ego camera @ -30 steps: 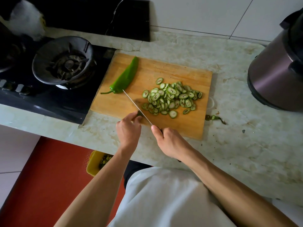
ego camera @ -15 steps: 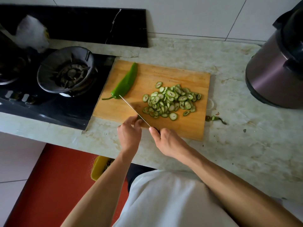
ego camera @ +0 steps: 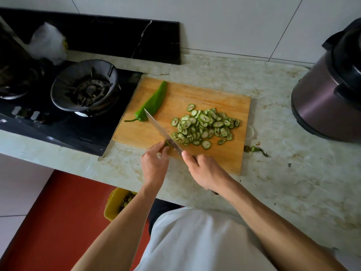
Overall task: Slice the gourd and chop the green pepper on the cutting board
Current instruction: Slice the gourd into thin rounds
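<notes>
Gourd's nearly done: slices (ego camera: 205, 126) piled up, left hand (ego camera: 155, 163) pinching the stub (ego camera: 166, 143), right hand (ego camera: 205, 171) gripping the knife (ego camera: 162, 131), pepper (ego camera: 152, 102) still whole

Right hand (ego camera: 207, 171) holds the knife (ego camera: 163, 132) (left hand (ego camera: 155, 163) pinches a gourd end (ego camera: 167, 143)) beside gourd slices (ego camera: 204, 127).

Both bare forearms reach up from the bottom of the frame and converge just below centre. The left hand (ego camera: 155, 165) sits slightly left of centre, wrist straight, its fingers curled forward and pinching something small and green at their tips. The right hand (ego camera: 207, 172), just right of it, is closed in a grip, thumb extended toward the upper left, wrist bent slightly.
</notes>
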